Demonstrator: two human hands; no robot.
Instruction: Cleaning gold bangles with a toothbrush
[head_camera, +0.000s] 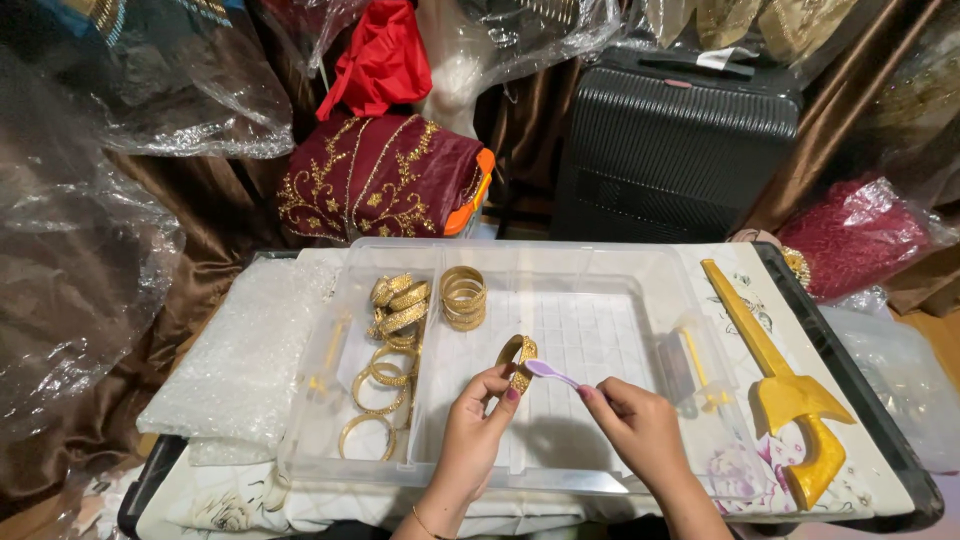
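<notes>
Cluttered fabric-and-plastic backdrop, clear tray (640, 262) on the desk, left hand (478, 420) grip pinched shut on a gold bangle (517, 358) held upright over the tray, right hand (640, 425) pinching a purple stick (550, 372), tip pointing left and touching the bangle.

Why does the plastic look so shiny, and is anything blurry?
In the head view, light from above glares off the plastic wrapping and the clear tray; the hands cast a soft shadow on the tray floor; the left hand, bangle and right hand look sharp; straight edges bow toward the corners.
</notes>
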